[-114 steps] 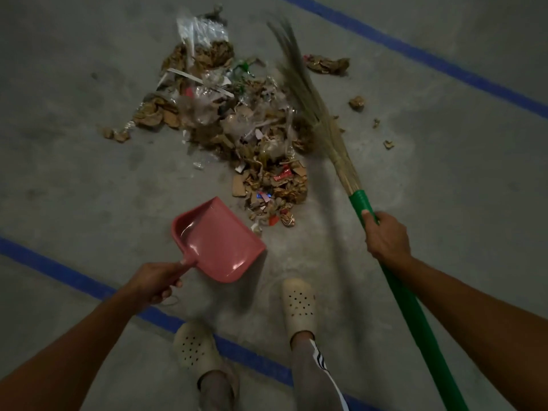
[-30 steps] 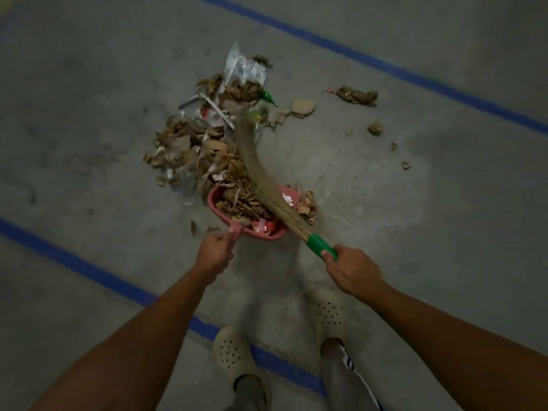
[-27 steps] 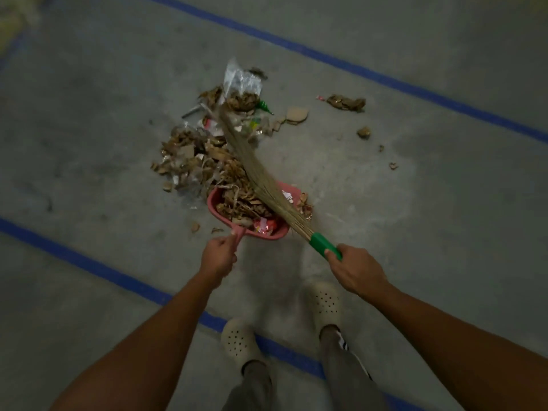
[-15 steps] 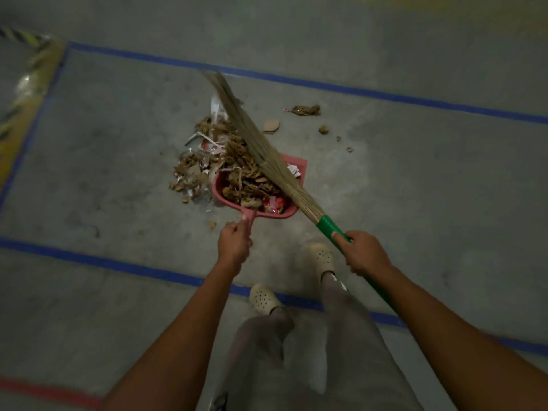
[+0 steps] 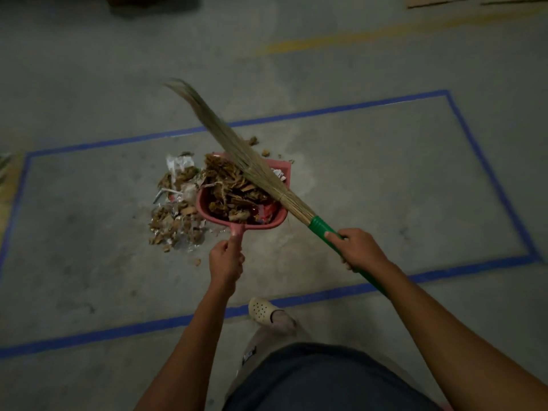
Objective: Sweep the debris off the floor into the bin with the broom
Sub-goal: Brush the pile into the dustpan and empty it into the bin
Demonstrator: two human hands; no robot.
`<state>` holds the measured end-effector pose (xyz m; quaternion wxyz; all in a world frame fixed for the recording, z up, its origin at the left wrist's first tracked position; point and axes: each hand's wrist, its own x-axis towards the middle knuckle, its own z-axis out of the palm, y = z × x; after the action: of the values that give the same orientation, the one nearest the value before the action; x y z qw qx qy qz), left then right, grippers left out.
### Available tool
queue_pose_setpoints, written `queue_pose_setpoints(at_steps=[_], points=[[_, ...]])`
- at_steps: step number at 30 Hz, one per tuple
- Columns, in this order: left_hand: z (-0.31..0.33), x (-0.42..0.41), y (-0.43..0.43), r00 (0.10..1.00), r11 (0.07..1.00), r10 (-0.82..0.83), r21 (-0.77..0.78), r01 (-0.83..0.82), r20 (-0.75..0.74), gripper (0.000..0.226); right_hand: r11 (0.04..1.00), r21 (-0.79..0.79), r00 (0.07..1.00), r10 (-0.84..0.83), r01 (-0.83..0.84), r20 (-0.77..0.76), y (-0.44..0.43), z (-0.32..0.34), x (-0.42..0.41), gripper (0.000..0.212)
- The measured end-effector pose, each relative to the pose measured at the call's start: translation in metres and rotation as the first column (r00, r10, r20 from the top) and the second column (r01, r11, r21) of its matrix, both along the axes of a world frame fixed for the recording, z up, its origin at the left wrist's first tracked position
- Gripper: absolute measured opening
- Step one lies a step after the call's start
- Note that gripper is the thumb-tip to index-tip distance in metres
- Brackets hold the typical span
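Observation:
My left hand (image 5: 226,262) grips the handle of a pink dustpan (image 5: 204,209) that is lifted off the floor and heaped with brown scraps and red wrappers. My right hand (image 5: 358,250) holds the green handle of a straw broom (image 5: 237,152), whose bristles lie slantwise across the top of the loaded pan and point up and left. A pile of debris (image 5: 175,221), cardboard bits and clear plastic, stays on the concrete floor to the left of the pan. No bin is in view.
Blue tape lines (image 5: 326,111) mark a rectangle on the floor around the debris. A few small scraps (image 5: 253,140) lie beyond the pan. My foot in a pale clog (image 5: 262,310) stands on the near tape line. Cardboard (image 5: 439,0) lies at the far top right.
The dustpan went from empty to full as the broom swept debris into it. Since then I have risen and stepped back, lifting the pan, with the broom resting across it.

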<state>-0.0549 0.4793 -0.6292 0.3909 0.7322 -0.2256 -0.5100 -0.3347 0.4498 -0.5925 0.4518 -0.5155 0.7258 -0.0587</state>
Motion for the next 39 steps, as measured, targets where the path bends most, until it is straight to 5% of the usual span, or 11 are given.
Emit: queue_pose_setpoints(at_steps=[11, 18, 26, 39], points=[[0.031, -0.182, 0.055, 0.964, 0.962, -0.263, -0.087, 0.260, -0.026, 0.043, 0.962, -0.087, 0.966, -0.259, 0.259, 0.013, 0.138, 0.023, -0.179, 0.049], [0.046, -0.312, 0.073, 0.865, 0.862, -0.501, -0.106, 0.496, -0.028, 0.037, 0.843, -0.116, 0.850, -0.524, 0.526, 0.054, 0.226, 0.043, -0.286, 0.046], [0.058, -0.466, 0.064, 0.635, 0.628, -0.773, -0.163, 0.761, -0.016, 0.036, 0.608, -0.181, 0.624, -0.780, 0.773, 0.047, 0.300, 0.051, -0.375, 0.045], [0.041, -0.711, 0.064, 0.077, 0.076, -0.997, -0.235, 0.969, -0.005, 0.043, 0.092, -0.277, 0.089, -0.996, 0.956, -0.026, 0.379, 0.033, -0.478, 0.052]])
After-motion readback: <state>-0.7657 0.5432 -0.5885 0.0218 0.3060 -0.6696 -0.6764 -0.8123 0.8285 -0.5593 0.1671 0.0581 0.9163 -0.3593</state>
